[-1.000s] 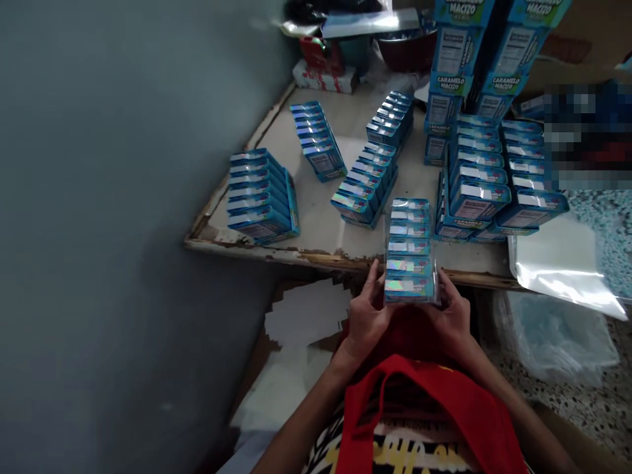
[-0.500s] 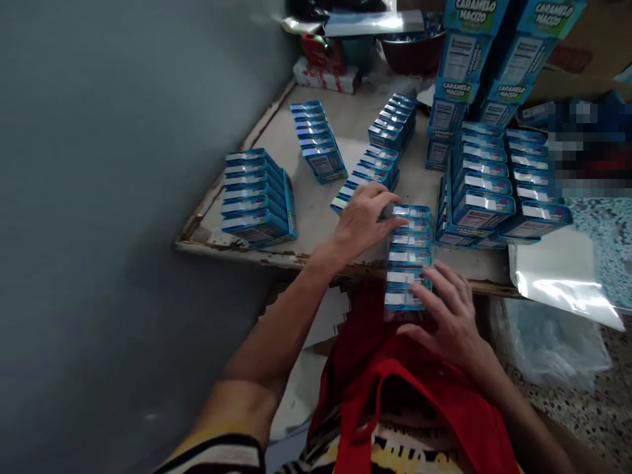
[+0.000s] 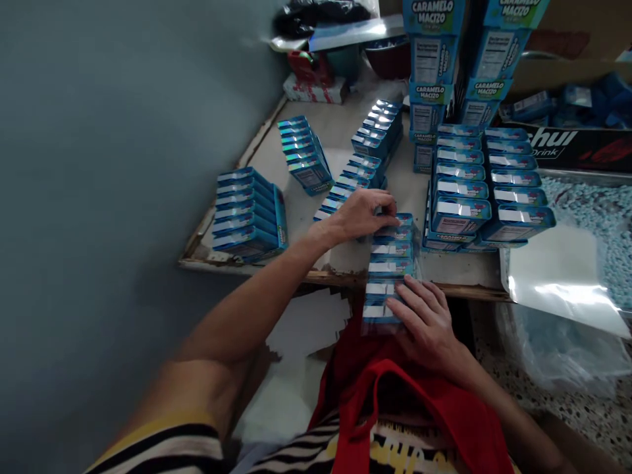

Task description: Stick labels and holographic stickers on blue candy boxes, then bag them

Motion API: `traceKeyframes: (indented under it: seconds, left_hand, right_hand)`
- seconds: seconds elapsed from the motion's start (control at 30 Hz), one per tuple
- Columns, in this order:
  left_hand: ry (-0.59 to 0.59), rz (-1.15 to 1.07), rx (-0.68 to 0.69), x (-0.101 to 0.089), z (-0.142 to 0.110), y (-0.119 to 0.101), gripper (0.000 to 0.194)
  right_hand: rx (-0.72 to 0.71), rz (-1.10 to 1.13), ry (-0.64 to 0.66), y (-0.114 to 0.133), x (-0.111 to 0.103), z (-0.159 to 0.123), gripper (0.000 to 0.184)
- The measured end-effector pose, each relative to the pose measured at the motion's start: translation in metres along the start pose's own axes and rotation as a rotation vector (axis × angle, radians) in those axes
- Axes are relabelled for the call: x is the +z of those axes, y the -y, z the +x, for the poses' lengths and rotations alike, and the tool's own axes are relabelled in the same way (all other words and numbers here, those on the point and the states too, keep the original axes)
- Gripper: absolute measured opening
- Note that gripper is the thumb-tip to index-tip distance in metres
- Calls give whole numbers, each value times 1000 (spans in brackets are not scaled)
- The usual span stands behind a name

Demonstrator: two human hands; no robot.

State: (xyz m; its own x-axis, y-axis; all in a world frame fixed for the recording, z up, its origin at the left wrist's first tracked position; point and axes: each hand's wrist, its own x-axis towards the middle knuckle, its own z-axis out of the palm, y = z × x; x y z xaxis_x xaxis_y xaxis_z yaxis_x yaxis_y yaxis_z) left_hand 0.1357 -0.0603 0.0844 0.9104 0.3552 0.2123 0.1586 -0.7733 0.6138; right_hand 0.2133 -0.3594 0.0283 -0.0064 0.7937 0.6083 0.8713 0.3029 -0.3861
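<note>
A row of small blue candy boxes in clear plastic wrap lies in front of me, its near end overhanging the table edge. At the far end, my left hand has its thumb and fingers pinched together on the clear wrap. My right hand grips the near right side of the row, fingers laid over the box tops and thumb mostly hidden. Just beyond my left hand, another row of blue boxes partly disappears behind it.
More blue box rows stand at left and right on the white worn table. Tall stacks of display cartons rise behind. A tray of pale blue candies lies at right, before a black box. A wall borders the left.
My left fingers have closed into a pinch at the row's far end. My right fingers have come down onto the near boxes. The camera view has shifted slightly right.
</note>
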Motion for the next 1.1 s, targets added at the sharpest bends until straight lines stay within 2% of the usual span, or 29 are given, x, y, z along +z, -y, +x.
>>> traceKeyframes:
  seconds: [0.1, 0.23, 0.3, 0.4, 0.5, 0.63, 0.7, 0.77, 0.87, 0.97, 1.1]
  left_hand:
    - [89, -68, 23, 0, 9, 3, 19]
    - [238, -49, 129, 5, 23, 8, 19]
    - [216, 1, 199, 10, 28, 10, 20]
    - [117, 26, 256, 13, 34, 7, 21]
    - [137, -26, 155, 11, 40, -2, 22]
    - [318, -26, -137, 4, 54, -9, 23]
    - [296, 51, -207, 0, 60, -9, 26]
    - [258, 92, -224, -3, 61, -8, 28]
    - [314, 5, -204, -6, 58, -10, 27]
    - [333, -95, -210, -5, 54, -11, 25]
    - [324, -216, -296, 1, 60, 5, 24]
  right_hand:
    - [-10, -13, -2, -3, -8, 8, 46]
    - [-16, 34, 82, -10, -9, 15, 50]
    - [-4, 87, 91, -13, -6, 14, 47]
    - [9, 161, 89, -17, -2, 12, 40]
    - [-15, 187, 94, -20, -2, 12, 36]
    - [-65, 149, 152, -24, -8, 16, 39]
    - [-56, 133, 150, -24, -10, 16, 39]
    - [-25, 125, 112, -22, -11, 14, 40]
    - [9, 108, 68, -18, -9, 10, 38]
    - [-28, 56, 50, -15, -8, 9, 30]
    - [-72, 48, 36, -15, -11, 13, 24]
